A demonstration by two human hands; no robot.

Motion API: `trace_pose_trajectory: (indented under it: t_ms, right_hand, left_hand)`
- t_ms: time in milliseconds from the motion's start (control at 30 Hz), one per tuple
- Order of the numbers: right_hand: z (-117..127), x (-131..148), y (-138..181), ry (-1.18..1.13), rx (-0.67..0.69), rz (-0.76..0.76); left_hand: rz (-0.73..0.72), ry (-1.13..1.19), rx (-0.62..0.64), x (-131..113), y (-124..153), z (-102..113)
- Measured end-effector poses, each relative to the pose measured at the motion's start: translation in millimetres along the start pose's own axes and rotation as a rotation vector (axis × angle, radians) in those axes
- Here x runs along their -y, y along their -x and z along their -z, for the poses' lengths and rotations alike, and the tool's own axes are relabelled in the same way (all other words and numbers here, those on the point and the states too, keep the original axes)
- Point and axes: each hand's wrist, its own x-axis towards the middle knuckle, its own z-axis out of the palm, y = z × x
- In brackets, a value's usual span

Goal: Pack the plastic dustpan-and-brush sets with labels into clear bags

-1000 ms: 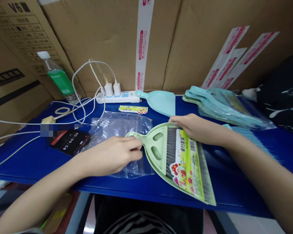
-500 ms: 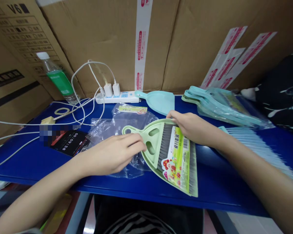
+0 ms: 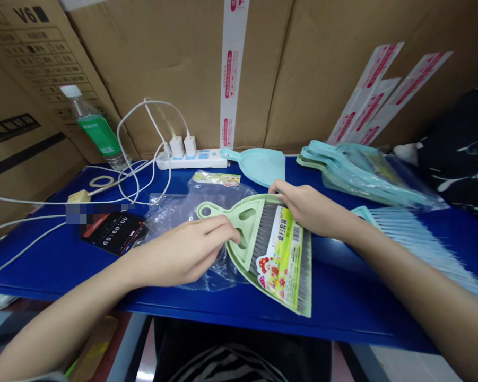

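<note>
Hands on a blue table (image 3: 55,270). Left hand (image 3: 183,254), grip pinched closed on a clear plastic bag (image 3: 179,209), touches a green dustpan set (image 3: 262,241) lying partly over the bag. Right hand (image 3: 306,209), grip closed on the dustpan set's far rim, fingers curled over it.

plastic bag (image 3: 175,212): near part covered by left hand (image 3: 183,254) and green dustpan (image 3: 249,239).
left hand: thumb hidden; grip cannot be told.
green dustpan: far corner under right hand (image 3: 306,209); label print too small to read.
blue brush (image 3: 417,241): bristle end cut off by right edge.
pixelated patch (image 3: 79,217): beside phone (image 3: 115,232), content blurred out.
</note>
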Motion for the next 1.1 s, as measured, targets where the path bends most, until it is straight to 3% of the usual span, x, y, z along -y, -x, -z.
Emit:
trace_pose_trajectory:
  t_ms: [133,367,500,633,700,800,933,1100]
  right_hand:
    - [1.0,-0.4,-0.7,0.011,-0.035,-0.036]
    - [-5.9,0.9,0.5,-0.053,-0.016,0.064]
    - [-7.2,4.3,1.3,-0.029,-0.036,0.01]
    - [-7.4,2.0,0.3,-0.046,-0.053,-0.015]
    - [-8.3,-1.0,-1.0,-0.064,-0.063,0.03]
    - [-10.2,-5.3,-3.8,-0.077,-0.092,0.092]
    - [-11.4,-8.6,-6.5,-0.083,-0.109,0.111]
    - [-12.6,-8.6,-5.8,-0.089,-0.1,0.088]
  left_hand:
    - [0.005,0.102,0.015,-3.0,-0.6,1.5]
    - [-0.011,0.119,-0.014,-2.2,-1.6,-2.1]
    - [-0.031,0.208,0.042,-5.0,-3.0,-2.9]
    - [-0.033,0.156,-0.021,-4.6,-2.7,1.0]
    - [0.048,-0.01,-0.108,1.8,-0.6,4.8]
    - [0.335,-0.376,-0.194,17.4,4.1,10.5]
    - [0.61,-0.608,0.021,31.6,6.9,13.3]
    - [0.723,-0.499,0.178,24.9,-1.9,12.5]
